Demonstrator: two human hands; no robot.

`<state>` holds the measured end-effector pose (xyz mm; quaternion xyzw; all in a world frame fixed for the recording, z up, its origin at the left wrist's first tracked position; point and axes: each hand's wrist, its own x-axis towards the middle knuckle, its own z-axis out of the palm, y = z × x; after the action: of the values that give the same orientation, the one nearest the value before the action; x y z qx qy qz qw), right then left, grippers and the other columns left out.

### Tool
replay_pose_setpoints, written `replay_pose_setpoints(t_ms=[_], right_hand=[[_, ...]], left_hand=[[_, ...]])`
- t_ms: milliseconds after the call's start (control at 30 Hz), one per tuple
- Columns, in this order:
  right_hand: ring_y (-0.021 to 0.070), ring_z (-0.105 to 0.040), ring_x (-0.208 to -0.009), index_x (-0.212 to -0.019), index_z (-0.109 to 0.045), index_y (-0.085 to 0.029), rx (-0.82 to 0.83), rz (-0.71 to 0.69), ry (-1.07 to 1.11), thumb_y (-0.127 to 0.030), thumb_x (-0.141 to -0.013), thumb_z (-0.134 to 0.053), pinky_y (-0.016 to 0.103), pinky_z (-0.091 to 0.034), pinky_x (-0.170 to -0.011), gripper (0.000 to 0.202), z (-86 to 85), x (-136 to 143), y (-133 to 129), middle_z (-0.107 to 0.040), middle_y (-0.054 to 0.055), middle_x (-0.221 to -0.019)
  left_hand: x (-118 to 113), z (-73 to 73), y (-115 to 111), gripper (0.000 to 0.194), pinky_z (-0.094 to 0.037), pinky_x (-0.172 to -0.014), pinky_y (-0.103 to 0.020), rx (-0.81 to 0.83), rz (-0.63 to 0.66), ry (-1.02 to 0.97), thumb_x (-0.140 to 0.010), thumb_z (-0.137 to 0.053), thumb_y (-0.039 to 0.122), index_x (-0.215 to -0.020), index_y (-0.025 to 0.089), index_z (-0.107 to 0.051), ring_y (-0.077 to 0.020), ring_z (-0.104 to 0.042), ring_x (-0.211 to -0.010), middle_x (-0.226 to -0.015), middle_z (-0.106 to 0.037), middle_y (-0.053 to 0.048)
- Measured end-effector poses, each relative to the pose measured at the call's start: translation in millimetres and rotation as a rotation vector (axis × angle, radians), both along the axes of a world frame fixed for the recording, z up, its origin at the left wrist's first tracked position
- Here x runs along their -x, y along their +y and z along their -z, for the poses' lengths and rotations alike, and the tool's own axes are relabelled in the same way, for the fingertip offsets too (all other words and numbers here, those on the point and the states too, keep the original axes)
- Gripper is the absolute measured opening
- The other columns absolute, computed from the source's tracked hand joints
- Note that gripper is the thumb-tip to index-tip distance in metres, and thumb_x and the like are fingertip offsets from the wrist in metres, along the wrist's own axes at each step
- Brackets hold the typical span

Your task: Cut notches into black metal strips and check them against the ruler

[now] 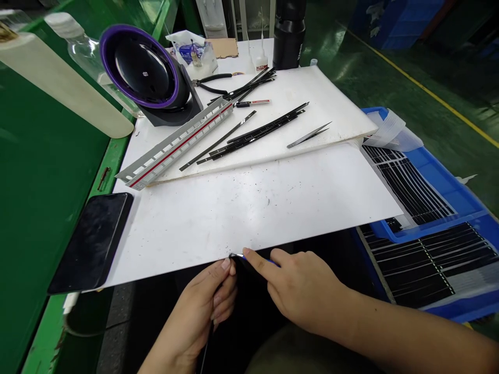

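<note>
My left hand (210, 296) is closed on a thin black strip (207, 347), which hangs below the fist and shows its tip above the thumb. In my right hand (302, 285) is a slim knife (238, 255) with a blue handle, mostly hidden by the fingers. The index finger lies along it, and the blade's end meets the strip's tip by the table's front edge. Several similar black strips (257, 134) lie on a white foam board (335, 104), with tweezers (307, 136) to their right.
A slotted grey rail (179, 145) leans across the board's left edge, near a purple-rimmed fan (140, 72). A phone (93, 241) lies at the left. Pliers (212, 83) and a black bottle (289, 36) are farther back. Blue trays (432, 171) with more strips stand at the right.
</note>
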<state>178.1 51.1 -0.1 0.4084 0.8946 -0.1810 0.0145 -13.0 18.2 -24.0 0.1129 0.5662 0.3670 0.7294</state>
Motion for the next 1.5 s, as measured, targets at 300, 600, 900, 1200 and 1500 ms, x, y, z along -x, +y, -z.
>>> replay_pose_setpoints(t_ms=[300,600,900,1200,1500], right_hand=[[0.02,-0.059,-0.057,-0.145,-0.031,-0.032,0.065,-0.002,0.047,-0.022,-0.091,-0.039,0.033,-0.023,-0.05,0.055,-6.3,0,7,-0.066,0.0,-0.083],[0.0185,-0.057,-0.055,-0.144,-0.032,-0.03,0.034,-0.022,0.024,-0.024,-0.092,-0.041,0.032,-0.022,-0.048,0.054,-6.1,0,8,-0.064,0.001,-0.081],[0.0147,-0.052,-0.046,-0.149,-0.023,-0.026,-0.058,-0.054,-0.071,-0.02,-0.085,-0.05,0.031,-0.015,-0.042,0.069,4.6,3,-5,-0.058,0.001,-0.077],[0.0185,-0.059,-0.056,-0.145,-0.031,-0.031,0.001,0.039,0.045,-0.024,-0.091,-0.042,0.031,-0.023,-0.047,0.055,3.2,-1,1,-0.064,0.0,-0.08],[0.0199,-0.06,-0.058,-0.145,-0.032,-0.031,0.074,0.017,0.085,-0.023,-0.092,-0.039,0.032,-0.028,-0.05,0.054,-3.0,0,5,-0.066,0.0,-0.081]], left_hand=[[1,0.2,1,0.027,-0.019,-0.034,-0.015,-0.011,0.021,0.006,-0.086,-0.057,0.042,-0.074,0.018,-0.057,-0.0028,-0.022,-0.035,-0.044,-0.032,0.009],[0,2.1,-1,0.026,-0.019,-0.034,-0.014,-0.001,0.014,-0.002,-0.086,-0.056,0.041,-0.074,0.018,-0.055,-0.0027,-0.02,-0.035,-0.044,-0.031,0.01],[3,3.2,0,0.026,-0.019,-0.034,-0.015,-0.015,0.016,-0.007,-0.086,-0.056,0.04,-0.072,0.019,-0.054,-0.0031,-0.022,-0.035,-0.044,-0.031,0.009],[12,6.1,0,0.026,-0.018,-0.034,-0.016,-0.043,0.072,-0.039,-0.087,-0.056,0.039,-0.072,0.017,-0.055,-0.0026,-0.019,-0.036,-0.045,-0.029,0.01],[8,4.1,1,0.027,-0.019,-0.034,-0.015,-0.043,0.066,-0.006,-0.087,-0.056,0.04,-0.073,0.017,-0.054,-0.0027,-0.02,-0.036,-0.046,-0.031,0.01]])
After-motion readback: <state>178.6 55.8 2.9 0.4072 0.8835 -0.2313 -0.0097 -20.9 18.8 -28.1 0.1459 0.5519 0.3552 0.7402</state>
